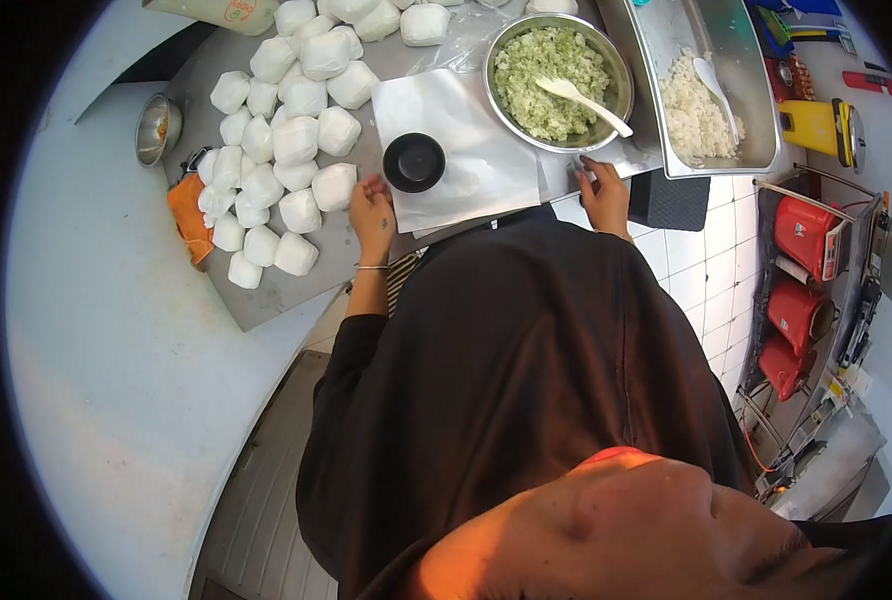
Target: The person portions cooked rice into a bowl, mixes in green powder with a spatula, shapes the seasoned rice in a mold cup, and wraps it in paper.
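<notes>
My left hand [373, 219] rests at the left edge of a stack of white paper sheets [486, 185], close to a wrapped white packet [334, 187]. Its fingers are slightly curled and apart, holding nothing visible. On the paper stands a small black bowl [414, 162]. At the table's near edge, right of the paper, my right hand [604, 192] has bent, parted fingers and nothing visible in them. Just beyond it, a steel bowl [626, 85] holds green-tinted rice [536, 70] with a white spoon [581, 104] lying in it.
Many wrapped white packets [296, 140] cover the table's left part. A steel tray [762, 150] with white rice [691, 110] and a spoon is at the right. A small metal bowl [153, 130] and orange cloth [190, 212] are far left. Red containers [801, 235] sit on a rack.
</notes>
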Available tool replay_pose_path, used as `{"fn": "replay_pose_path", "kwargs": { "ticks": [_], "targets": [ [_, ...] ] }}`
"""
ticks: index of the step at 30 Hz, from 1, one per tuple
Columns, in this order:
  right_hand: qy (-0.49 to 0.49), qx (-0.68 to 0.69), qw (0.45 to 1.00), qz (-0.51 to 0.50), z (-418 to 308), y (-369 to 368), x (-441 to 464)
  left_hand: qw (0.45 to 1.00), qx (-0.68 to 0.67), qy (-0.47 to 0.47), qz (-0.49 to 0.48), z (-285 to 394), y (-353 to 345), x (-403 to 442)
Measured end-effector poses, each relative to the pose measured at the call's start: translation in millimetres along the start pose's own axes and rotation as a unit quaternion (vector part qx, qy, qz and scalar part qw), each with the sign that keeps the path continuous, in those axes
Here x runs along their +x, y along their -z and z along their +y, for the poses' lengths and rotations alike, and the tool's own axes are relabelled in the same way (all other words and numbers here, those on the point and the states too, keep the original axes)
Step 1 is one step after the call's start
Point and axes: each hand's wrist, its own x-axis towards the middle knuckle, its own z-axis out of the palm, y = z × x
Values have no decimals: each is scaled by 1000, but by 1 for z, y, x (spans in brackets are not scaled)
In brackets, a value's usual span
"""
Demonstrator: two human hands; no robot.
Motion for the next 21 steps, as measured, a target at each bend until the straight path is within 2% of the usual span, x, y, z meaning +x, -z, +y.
{"fn": "replay_pose_path", "kwargs": {
  "ticks": [1, 2, 5, 8, 10, 13, 14, 16, 17, 20, 21],
  "targets": [
    [-15, 3, 1000, -28, 2, -2, 4, 998, 59, -37, -8, -2, 2, -7],
    [16, -22, 999, -25, 4, -5, 6, 990, 118, -75, -15, -3, 6, -13],
    [86, -80, 993, -9, 8, -14, 10, 980, 198, 9, -30, 30, -1, -40],
    [107, -97, 989, 22, 13, -21, 11, 944, 329, -19, 15, 30, -9, -44],
    [124, -103, 986, 37, 8, -21, 12, 940, 341, -16, 23, 29, -12, -41],
    [107, 17, 994, -1, -20, -5, 8, 941, 337, 9, 4, 35, -14, -36],
    [134, 38, 990, 25, -38, 3, 11, 943, 331, 22, -6, 39, -15, -35],
    [185, 81, 976, 78, -76, 19, 19, 952, 303, 17, 35, 40, -16, -36],
    [177, 83, 977, 89, -89, 26, 23, 956, 289, 14, 55, 40, -17, -35],
    [253, -38, 963, 88, -89, 23, 54, 975, 218, 18, 37, 14, -12, -19],
    [305, -162, 935, 80, -90, 22, 67, 975, 216, 19, 40, 10, -11, -20]
  ]
}}
